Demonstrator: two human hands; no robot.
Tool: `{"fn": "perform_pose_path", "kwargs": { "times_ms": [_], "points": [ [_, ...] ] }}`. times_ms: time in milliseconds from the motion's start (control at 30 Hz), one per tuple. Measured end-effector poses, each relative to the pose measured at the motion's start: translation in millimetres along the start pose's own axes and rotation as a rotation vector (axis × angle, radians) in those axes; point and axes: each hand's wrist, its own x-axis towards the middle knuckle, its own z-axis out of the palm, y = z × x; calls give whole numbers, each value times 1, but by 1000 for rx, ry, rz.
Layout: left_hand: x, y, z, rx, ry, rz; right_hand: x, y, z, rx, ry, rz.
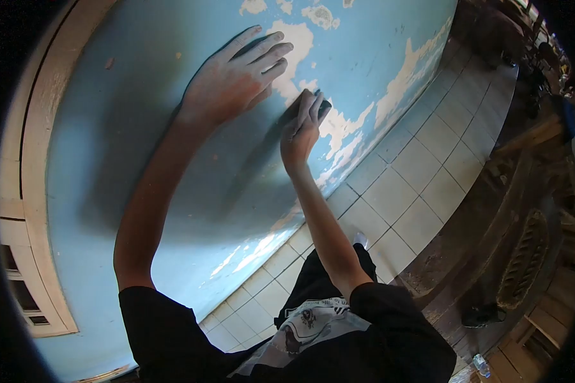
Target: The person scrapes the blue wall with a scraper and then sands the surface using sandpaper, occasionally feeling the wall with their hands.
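Note:
My left hand (227,86) rests palm-down against the light blue wall (236,179), its fingers stretched out and slightly apart at the edge of a bare patch (296,48) where the paint has come off. Lower and to the right, my right hand (302,137) is closed around a small dark tool (326,110) held at the wall. Fingers cover most of this tool, so its exact kind cannot be made out. Pale peeled areas (345,131) lie just right of it.
A wooden door or window frame (35,210) borders the wall at left. White floor tiles (390,191) run along the wall's foot. Beyond the tiles at right are dark timber pieces, a carved wooden panel (524,258) and a plastic bottle (481,365).

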Motion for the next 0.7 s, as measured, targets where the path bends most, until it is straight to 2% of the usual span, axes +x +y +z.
{"fn": "perform_pose_path", "kwargs": {
  "times_ms": [67, 167, 200, 233, 300, 333, 433, 467, 567, 600, 700],
  "points": [
    [0, -1, 0, -25, 2, 6, -8, -2, 1, -40, -76, 12],
    [2, -1, 1, -53, -5, 0, -13, 2, 1, -90, -47, 19],
    [1, 0, 0, -45, -4, -6, -5, 7, 3, 52, -53, 140],
    [-1, 0, 1, -44, -9, -3, -6, 6, 5, 55, -53, 145],
    [-1, 0, 1, -31, 8, 1, -5, 3, 4, -26, -42, 134],
    [2, -3, 1, -24, 20, -3, -13, -3, -6, -27, -129, 88],
    [-1, 2, 1, -46, 15, 8, -8, 23, 0, -120, -60, 13],
    [0, 1, 1, -38, 11, 2, -4, 32, 4, 2, -87, 175],
    [-3, 1, 4, -50, 24, -3, 1, 10, -3, 95, -56, 238],
    [0, -1, 4, -72, 39, -5, -5, 7, -6, -60, -108, 10],
    [0, 0, 2, -12, 14, -5, 0, 15, -8, -103, -71, -40]
  ]
}}
